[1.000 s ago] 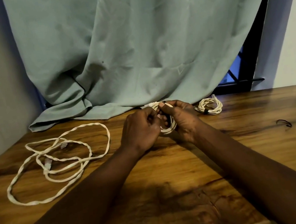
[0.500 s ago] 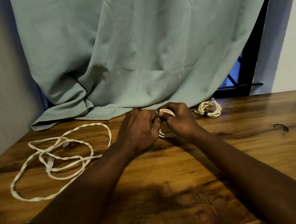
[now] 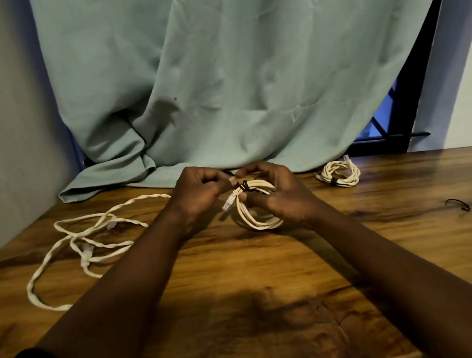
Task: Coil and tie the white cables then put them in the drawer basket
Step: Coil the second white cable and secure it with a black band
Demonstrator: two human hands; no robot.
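Note:
A coiled white cable (image 3: 258,220) sits between my hands at the middle of the wooden table (image 3: 248,300). My right hand (image 3: 280,195) grips the coil's right side. My left hand (image 3: 200,195) pinches a black tie (image 3: 244,185) wrapped at the coil's top, with a clear plug end poking out to the left. A second coil (image 3: 340,174), bound with a dark tie, lies at the back right. A loose white cable (image 3: 84,243) sprawls untied on the left. No drawer basket is in view.
A spare black tie (image 3: 458,204) lies on the table to the right. A green curtain (image 3: 227,72) hangs behind and drapes onto the table's back edge. A grey wall stands at the left, and a dark window frame at the back right.
My hands have drawn slightly apart, so more of the coil and its black tie shows. The coil now hangs lower, toward the table. The other cables have not moved.

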